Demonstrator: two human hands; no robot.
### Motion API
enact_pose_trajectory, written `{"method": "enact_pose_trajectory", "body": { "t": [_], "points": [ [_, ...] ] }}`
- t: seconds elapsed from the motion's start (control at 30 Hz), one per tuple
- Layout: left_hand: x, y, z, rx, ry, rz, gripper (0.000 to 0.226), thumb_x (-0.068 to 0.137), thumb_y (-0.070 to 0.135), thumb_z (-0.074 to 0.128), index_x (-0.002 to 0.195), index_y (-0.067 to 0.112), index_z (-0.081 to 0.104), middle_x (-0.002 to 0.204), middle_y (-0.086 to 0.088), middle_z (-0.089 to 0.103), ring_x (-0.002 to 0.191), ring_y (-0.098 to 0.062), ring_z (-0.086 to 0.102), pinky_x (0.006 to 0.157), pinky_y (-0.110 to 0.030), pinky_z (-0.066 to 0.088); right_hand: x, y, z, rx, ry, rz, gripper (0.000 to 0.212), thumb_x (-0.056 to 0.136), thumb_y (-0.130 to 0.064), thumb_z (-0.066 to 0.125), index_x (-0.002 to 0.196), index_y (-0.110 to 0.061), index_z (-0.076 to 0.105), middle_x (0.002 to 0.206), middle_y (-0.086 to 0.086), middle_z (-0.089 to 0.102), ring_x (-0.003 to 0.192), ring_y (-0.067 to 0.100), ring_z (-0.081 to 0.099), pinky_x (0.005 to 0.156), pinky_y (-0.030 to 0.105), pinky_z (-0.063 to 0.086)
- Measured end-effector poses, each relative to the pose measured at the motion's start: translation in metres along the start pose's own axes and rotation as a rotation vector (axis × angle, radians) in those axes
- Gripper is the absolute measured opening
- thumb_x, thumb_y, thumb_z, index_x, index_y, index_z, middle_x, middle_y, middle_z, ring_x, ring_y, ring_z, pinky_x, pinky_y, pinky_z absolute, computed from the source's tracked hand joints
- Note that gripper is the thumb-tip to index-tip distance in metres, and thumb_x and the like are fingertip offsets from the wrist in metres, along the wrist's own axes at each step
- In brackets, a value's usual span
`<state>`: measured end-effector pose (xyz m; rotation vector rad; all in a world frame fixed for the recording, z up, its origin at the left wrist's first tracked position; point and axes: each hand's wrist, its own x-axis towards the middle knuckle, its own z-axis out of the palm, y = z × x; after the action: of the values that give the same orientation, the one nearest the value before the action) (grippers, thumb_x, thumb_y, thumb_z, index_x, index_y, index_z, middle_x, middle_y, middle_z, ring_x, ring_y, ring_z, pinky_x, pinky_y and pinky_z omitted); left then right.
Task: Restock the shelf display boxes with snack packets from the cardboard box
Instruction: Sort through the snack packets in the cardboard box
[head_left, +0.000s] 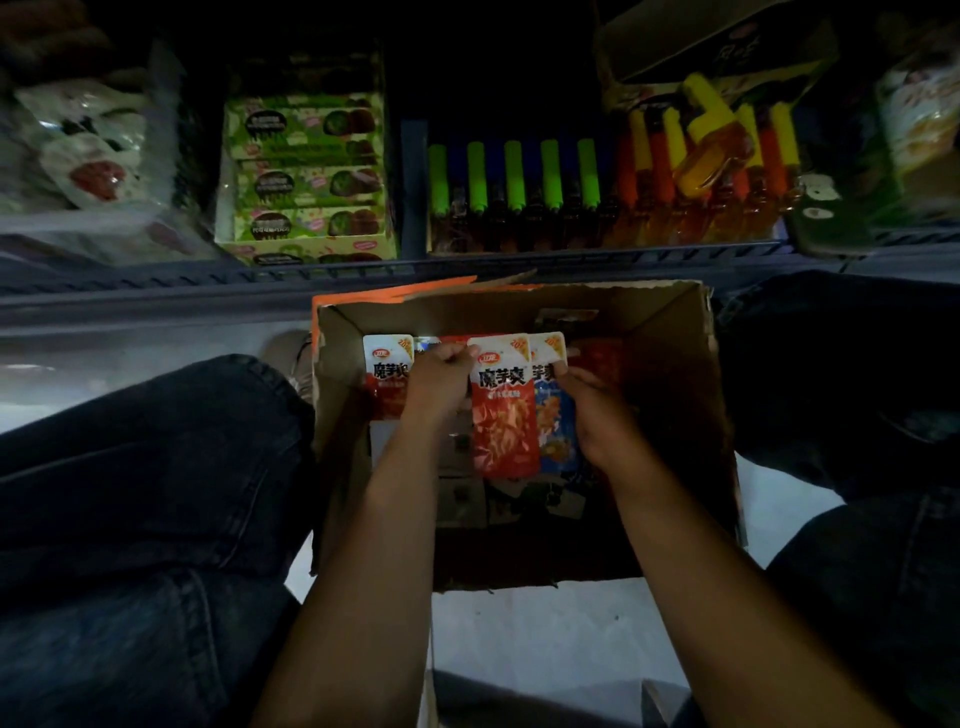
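Observation:
An open cardboard box (670, 364) sits on the floor between my knees, under the low shelf. Both hands are inside it. My left hand (439, 384) grips a fanned bunch of snack packets, with a red packet (387, 379) showing on its left. A larger red packet (503, 415) stands upright between my hands, and my right hand (597, 415) pinches a blue packet (557, 426) beside it. More packets lie dim in the box bottom (519, 499). On the shelf stands a green display box (306, 171) of packets.
The shelf rail (467, 270) runs just beyond the box. On the shelf are green-capped bottles (514, 182), orange and yellow-capped bottles (717, 171), white packets (88, 150) at left and bags (919, 114) at right. My dark-trousered legs (145, 493) flank the box.

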<state>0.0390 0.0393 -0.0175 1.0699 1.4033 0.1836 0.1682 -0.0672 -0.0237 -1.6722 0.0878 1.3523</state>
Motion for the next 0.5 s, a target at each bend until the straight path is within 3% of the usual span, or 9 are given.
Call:
{"method": "enact_pose_trajectory", "body": {
  "t": [0.13,0.23,0.3,0.4,0.5],
  "points": [
    [-0.002,-0.010,0.010,-0.159,0.000,-0.105,0.024,0.095,0.023,0.056,0.111,0.005,0.060,0.095,-0.006,0.064,0.076,-0.016,0.062,0.061,-0.029,0.055,0.000,0.004,0.005,-0.031,-0.097,0.011,0.017,0.094,-0.028,0.054,0.100,-0.015,0.064,0.101,0.006,0.070,0.086,0.018,0.067,0.079,0.035,0.054],
    [0.005,-0.019,0.012,-0.145,0.037,-0.084,0.022,0.094,0.029,0.057,0.104,0.010,0.064,0.102,-0.009,0.067,0.089,-0.024,0.065,0.079,-0.039,0.057,0.004,0.009,0.009,-0.084,-0.030,-0.007,0.018,0.089,-0.016,0.062,0.107,-0.013,0.062,0.102,0.007,0.068,0.084,0.019,0.066,0.074,0.033,0.054],
    [0.011,-0.026,0.009,-0.070,0.107,-0.042,0.021,0.094,0.033,0.055,0.096,0.014,0.064,0.104,-0.008,0.067,0.096,-0.026,0.064,0.089,-0.043,0.053,0.010,0.014,0.011,-0.138,0.075,0.002,0.014,0.087,-0.018,0.065,0.100,-0.017,0.063,0.102,0.007,0.067,0.089,0.024,0.066,0.081,0.042,0.055],
    [0.016,-0.040,0.001,0.263,0.361,0.099,0.025,0.095,0.024,0.054,0.110,0.006,0.063,0.112,-0.007,0.062,0.107,-0.023,0.056,0.091,-0.031,0.043,0.019,0.020,0.013,-0.209,0.174,0.000,0.017,0.086,-0.022,0.067,0.102,-0.019,0.065,0.104,0.005,0.067,0.098,0.027,0.065,0.091,0.048,0.052],
    [0.020,-0.056,-0.005,0.442,0.485,0.131,0.039,0.092,0.021,0.058,0.127,0.005,0.053,0.138,-0.016,0.044,0.132,-0.030,0.036,0.106,-0.037,0.032,0.025,0.026,0.014,-0.169,0.221,0.013,0.008,0.085,-0.020,0.068,0.090,-0.024,0.062,0.095,0.003,0.066,0.096,0.026,0.065,0.091,0.046,0.052]
  ]
}}
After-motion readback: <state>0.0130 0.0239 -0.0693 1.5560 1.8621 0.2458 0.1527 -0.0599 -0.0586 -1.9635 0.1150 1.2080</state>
